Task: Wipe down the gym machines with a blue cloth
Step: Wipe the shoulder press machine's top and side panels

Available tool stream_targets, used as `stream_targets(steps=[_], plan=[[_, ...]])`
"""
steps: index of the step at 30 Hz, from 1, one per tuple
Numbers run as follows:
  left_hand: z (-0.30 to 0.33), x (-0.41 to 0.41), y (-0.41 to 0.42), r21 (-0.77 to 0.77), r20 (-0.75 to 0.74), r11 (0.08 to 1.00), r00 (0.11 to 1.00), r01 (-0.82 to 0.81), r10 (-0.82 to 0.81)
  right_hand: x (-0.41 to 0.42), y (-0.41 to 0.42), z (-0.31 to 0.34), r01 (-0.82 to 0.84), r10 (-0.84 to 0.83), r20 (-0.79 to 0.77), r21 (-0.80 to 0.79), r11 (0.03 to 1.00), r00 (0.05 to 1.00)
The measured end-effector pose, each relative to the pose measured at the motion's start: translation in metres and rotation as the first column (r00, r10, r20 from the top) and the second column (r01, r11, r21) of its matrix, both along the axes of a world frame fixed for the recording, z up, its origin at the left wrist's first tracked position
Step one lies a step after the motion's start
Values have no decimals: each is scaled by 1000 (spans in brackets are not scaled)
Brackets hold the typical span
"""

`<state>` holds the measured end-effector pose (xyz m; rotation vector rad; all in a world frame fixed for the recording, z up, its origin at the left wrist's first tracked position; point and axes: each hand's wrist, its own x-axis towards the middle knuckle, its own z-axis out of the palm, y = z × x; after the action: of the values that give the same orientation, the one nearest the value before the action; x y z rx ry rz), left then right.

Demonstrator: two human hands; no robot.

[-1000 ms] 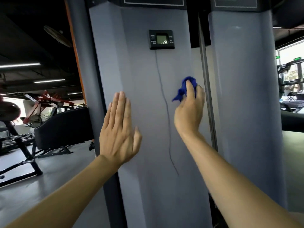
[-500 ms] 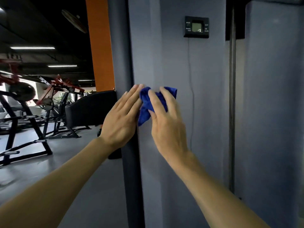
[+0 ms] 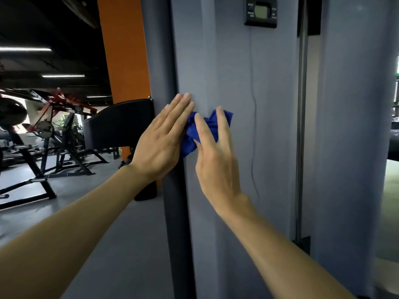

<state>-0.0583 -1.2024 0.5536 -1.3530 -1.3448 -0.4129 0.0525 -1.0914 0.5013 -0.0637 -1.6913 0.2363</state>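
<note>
Straight fingers of the right hand press the cloth flat on the grey panel, as half a second ago. The left hand, fingers together, lies at the cloth's 9 o'clock, now overlapping it. The display at 1 o'clock is cropped, its text unreadable.

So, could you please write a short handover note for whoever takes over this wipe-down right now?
Left hand: open, flat against the grey machine panel, fingers at the cloth's left edge.
Right hand: open, straight fingers pressing the blue cloth to the panel.
Cloth: bunched, near the panel's left edge, below and left of the small display.
Done: cannot tell how much is wiped.
Left: the panel's remaining surface, the neighbouring grey panel, other machines.
</note>
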Motion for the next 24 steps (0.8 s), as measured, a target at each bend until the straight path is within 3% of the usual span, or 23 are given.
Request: stream_targets(steps=[3,6,8,11,14,20,24], plan=[[-3,-1,3,29,-14,1000,1000,2,-2,1,1,-70,74,-73,-17,70,995,997],[-8,0,7,50,15,999,1000,8,-9,12,6,-139,63,-72,70,120,991,995],[-10,1,8,59,24,998,1000,1,-2,12,11,-132,1,-7,67,94,996,998],[-9,1,9,55,17,998,1000,-16,15,5,13,-62,-114,114,-11,1,993,993],[-11,6,11,59,28,997,998,-55,53,1,17,-13,-119,118,-85,-4,993,989],[-14,19,13,89,54,989,992,-122,118,11,16,-117,-134,136,-20,59,989,991],[-15,25,14,122,11,975,983,-184,184,17,38,-77,-121,121,-35,23,992,992]])
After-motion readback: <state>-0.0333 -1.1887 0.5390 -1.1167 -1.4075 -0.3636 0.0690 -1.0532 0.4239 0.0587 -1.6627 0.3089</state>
